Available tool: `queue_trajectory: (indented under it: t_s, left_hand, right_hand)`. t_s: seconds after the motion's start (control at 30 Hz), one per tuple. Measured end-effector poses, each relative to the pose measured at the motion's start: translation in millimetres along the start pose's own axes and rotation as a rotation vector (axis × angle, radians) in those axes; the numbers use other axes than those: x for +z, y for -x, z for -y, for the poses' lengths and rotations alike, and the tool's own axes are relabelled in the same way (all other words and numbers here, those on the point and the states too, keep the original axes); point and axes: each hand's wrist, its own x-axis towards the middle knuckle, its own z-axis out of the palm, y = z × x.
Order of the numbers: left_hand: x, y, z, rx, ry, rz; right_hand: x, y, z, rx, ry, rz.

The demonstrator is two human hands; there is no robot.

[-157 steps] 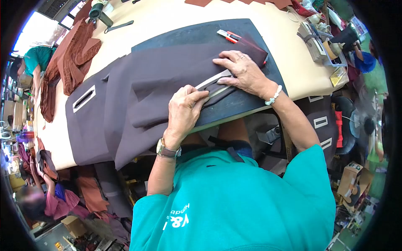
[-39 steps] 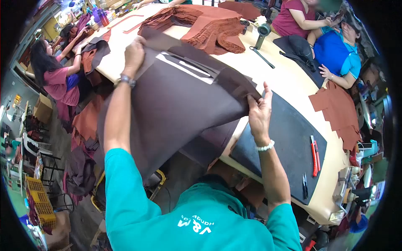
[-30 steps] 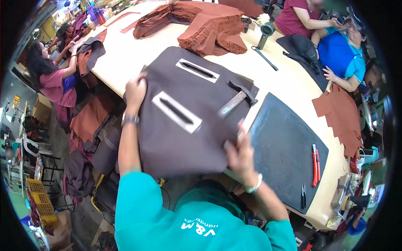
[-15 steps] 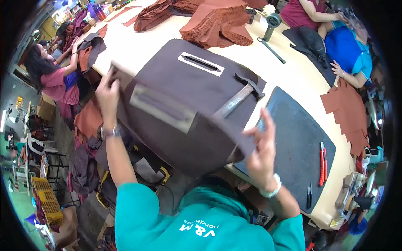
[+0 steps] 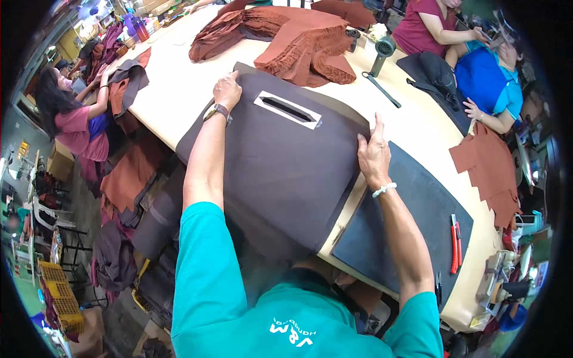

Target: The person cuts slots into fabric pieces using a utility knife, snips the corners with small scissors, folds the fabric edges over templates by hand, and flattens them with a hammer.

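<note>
A dark brown sheet of leather-like material (image 5: 280, 173) spreads over the table edge, its near part hanging down towards my body. Near its far edge is a slot framed by a white strip (image 5: 287, 110). My left hand (image 5: 228, 90) is closed on the sheet's far left corner. At the right corner, my right hand (image 5: 375, 156) holds the edge with its thumb side, one finger stretched upward. Another dark layer shows a little beyond the sheet's far edge. The hammer is out of sight.
A black cutting mat (image 5: 394, 221) lies to the right, bearing a red cutter (image 5: 456, 244). Stacked rust-brown pieces (image 5: 298, 45) and a small handheld fan (image 5: 384, 51) stand farther back. People work at the left and far right; rust-brown sheets (image 5: 489, 170) lie at the right edge.
Both hands have carried the lifted sheet forward and laid it over the lower layer. My left hand moved right and away from me. The hammer that lay on the lower layer is now hidden.
</note>
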Motion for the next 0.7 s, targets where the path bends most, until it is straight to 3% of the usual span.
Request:
queue_trajectory:
  t_s: [0.37, 0.5, 0.6, 0.7]
  left_hand:
    - [18, -3, 13, -0.032, -0.088, 0.039]
    - [8, -2, 14, -0.078, -0.035, 0.148]
    - [-1, 1, 5, -0.027, -0.194, 0.161]
    - [-19, 19, -28, 0.424, -0.275, -0.273]
  right_hand:
    - [21, -20, -15, -0.008, -0.04, -0.052]
    - [17, -17, -9, 0.072, -0.09, 0.01]
    - [21, -17, -14, 0.078, -0.114, 0.006]
    - [19, -16, -13, 0.084, -0.119, 0.009]
